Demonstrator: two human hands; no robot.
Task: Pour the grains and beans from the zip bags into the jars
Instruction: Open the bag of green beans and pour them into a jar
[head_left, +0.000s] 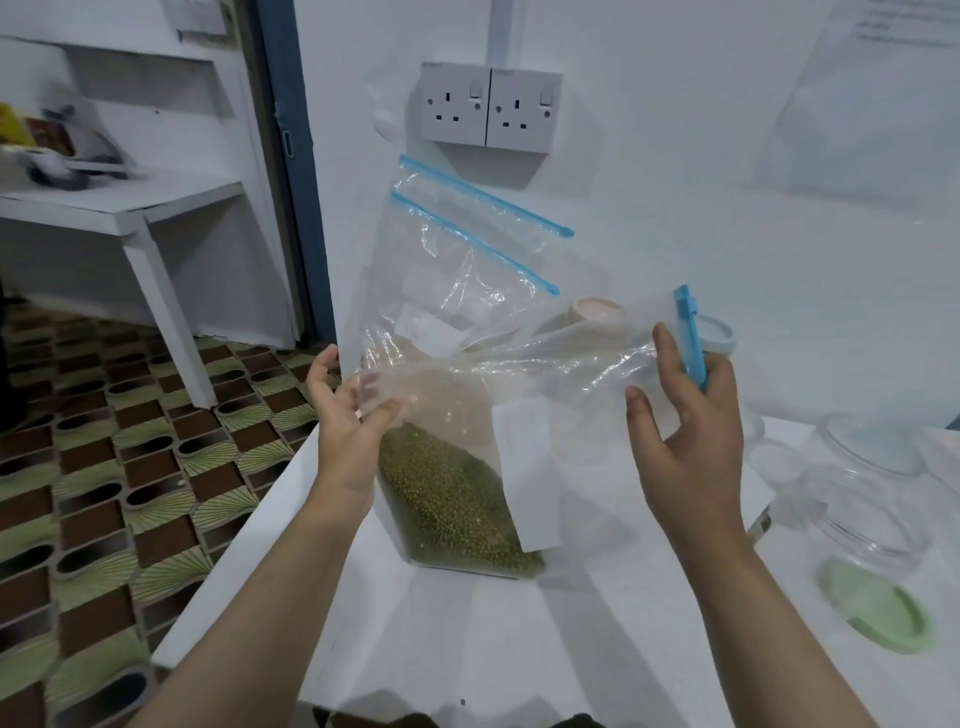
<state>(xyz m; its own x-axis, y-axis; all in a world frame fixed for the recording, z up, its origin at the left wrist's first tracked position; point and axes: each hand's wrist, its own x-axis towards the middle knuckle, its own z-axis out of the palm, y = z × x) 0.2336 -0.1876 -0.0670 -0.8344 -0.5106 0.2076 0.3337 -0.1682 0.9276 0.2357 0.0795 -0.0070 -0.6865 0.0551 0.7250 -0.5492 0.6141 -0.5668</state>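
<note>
Clear zip bag above green beans

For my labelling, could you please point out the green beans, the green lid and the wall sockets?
green beans (452, 499), head view, middle of the pile inside the bag
green lid (878, 608), head view, its top face
wall sockets (491, 106), head view, seam between both plates

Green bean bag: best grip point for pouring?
Hedged: pinch the zip bag by its bottom corner beside the green beans, from the left, where the left hand is. The right hand already holds the blue zip end.
</note>
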